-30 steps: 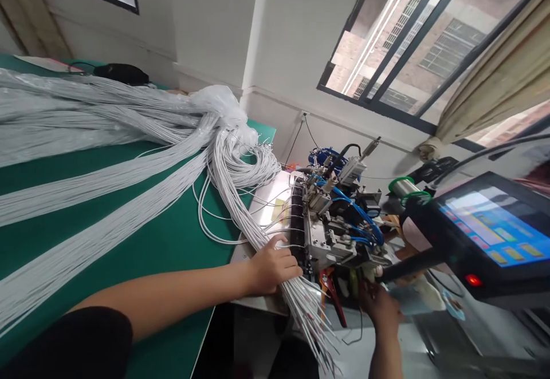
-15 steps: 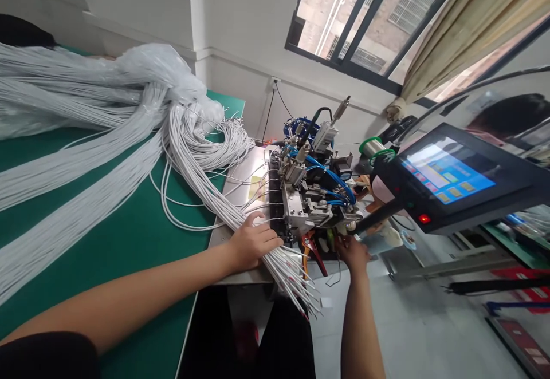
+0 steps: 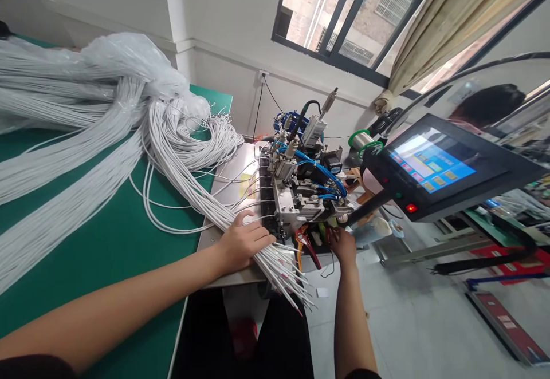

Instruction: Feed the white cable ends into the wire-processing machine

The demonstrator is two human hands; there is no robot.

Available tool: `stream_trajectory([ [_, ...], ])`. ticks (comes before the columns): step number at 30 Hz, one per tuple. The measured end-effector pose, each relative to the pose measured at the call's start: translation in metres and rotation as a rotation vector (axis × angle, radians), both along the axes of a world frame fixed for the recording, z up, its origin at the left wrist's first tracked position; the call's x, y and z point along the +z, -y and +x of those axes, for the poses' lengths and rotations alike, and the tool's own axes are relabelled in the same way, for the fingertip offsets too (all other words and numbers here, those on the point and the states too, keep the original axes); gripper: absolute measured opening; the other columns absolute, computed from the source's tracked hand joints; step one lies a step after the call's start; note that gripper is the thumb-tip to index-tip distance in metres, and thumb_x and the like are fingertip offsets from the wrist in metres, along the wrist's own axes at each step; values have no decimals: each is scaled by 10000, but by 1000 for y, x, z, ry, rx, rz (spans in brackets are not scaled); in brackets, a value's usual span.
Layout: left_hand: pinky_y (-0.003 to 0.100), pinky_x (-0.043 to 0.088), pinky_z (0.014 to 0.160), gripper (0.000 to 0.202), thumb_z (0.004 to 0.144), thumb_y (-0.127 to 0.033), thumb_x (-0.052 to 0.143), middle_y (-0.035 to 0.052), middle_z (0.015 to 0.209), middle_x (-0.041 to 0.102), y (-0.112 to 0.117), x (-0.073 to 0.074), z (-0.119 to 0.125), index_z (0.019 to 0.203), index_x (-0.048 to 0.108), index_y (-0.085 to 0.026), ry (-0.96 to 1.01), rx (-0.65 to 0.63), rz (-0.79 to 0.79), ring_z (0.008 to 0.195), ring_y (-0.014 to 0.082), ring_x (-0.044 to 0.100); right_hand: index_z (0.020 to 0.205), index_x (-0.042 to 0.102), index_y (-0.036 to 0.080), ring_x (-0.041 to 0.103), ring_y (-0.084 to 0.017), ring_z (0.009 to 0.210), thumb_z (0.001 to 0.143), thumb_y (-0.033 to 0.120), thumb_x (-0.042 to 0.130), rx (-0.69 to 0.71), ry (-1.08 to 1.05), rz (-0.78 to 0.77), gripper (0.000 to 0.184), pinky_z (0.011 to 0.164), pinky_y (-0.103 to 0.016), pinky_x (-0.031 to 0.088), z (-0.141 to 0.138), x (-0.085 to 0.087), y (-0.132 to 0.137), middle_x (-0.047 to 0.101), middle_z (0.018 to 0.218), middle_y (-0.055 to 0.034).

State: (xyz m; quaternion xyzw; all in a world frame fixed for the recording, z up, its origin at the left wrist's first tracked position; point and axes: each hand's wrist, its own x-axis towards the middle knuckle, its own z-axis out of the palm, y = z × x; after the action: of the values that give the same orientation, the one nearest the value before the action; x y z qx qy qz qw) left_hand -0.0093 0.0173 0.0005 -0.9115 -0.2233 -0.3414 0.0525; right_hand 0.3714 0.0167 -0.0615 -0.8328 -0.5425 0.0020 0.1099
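My left hand (image 3: 244,244) is closed over a bundle of white wires (image 3: 206,198) at the front of the metal machine plate. The loose ends of the wires (image 3: 290,281) fan out past my fingers, some with red tips. My right hand (image 3: 344,245) is at the lower front of the wire machine (image 3: 296,190), its fingers bent in shadow; what they hold cannot be made out. Beside it are pliers with red and orange handles (image 3: 306,247). Several single wires run from the plate into the machine's black row of slots (image 3: 266,187).
More white wires in plastic wrap (image 3: 124,58) lie on the green table (image 3: 112,253) at left. A touchscreen (image 3: 433,161) juts out at right, near a solder wire spool (image 3: 363,141). A person's dark hair (image 3: 492,104) shows behind the screen.
The view has shifted slightly, so the scene sits further left. My left hand stays on the wire bundle; my right hand stays by the machine's front with little movement.
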Motion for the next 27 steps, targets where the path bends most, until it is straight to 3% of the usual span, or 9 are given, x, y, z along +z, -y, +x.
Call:
stream_trajectory([
  [4,426,245,1006,396,757,-80,465,4,902,707,1,-1,-1,1099,603,-226,27,6,4,804,156,623,1120,652,71,604,-286,997,850,323,486,11,-35,134,405,869,-355,425,-5,12,12,686,1065,-186],
  [8,406,261,981,374,797,-85,428,9,911,709,2,-2,-1,1095,606,-223,88,26,14,792,147,632,1011,687,106,627,-233,814,885,417,444,71,-148,236,414,743,-318,474,-31,33,36,709,927,-134],
  [11,394,268,958,373,826,-77,395,19,915,711,3,-2,-1,1104,603,-213,122,29,33,803,142,640,916,691,146,606,-196,726,868,451,555,272,-526,397,338,684,-295,476,-66,59,58,699,846,-86],
  [14,384,277,942,365,827,-87,403,20,915,714,4,-2,-1,1104,606,-209,135,39,36,808,143,650,881,705,184,578,-166,680,854,385,628,555,-736,293,217,640,-275,458,-102,81,72,676,800,-48],
  [16,376,282,934,349,827,-98,416,14,916,715,4,-1,-2,1094,611,-210,138,42,32,806,142,657,847,705,189,574,-165,676,815,362,684,670,-847,242,177,609,-269,452,-120,86,73,664,790,-45],
  [18,378,284,928,335,831,-106,421,13,910,715,4,-1,-2,1088,612,-204,138,35,39,791,142,658,804,695,187,560,-155,647,814,352,687,635,-931,294,165,582,-262,443,-133,83,70,643,747,-36],
  [22,394,280,935,310,840,-128,422,13,876,712,5,-1,-2,1072,616,-199,122,20,53,742,143,643,788,686,180,579,-164,685,801,376,691,434,-1043,479,196,617,-272,466,-152,65,59,660,776,-46],
  [27,410,287,930,292,803,-98,451,11,769,672,6,-2,-3,1012,634,-189,57,37,75,718,161,612,832,710,173,606,-187,731,813,422,671,322,-1040,564,253,665,-289,489,-167,51,50,685,791,-54],
])
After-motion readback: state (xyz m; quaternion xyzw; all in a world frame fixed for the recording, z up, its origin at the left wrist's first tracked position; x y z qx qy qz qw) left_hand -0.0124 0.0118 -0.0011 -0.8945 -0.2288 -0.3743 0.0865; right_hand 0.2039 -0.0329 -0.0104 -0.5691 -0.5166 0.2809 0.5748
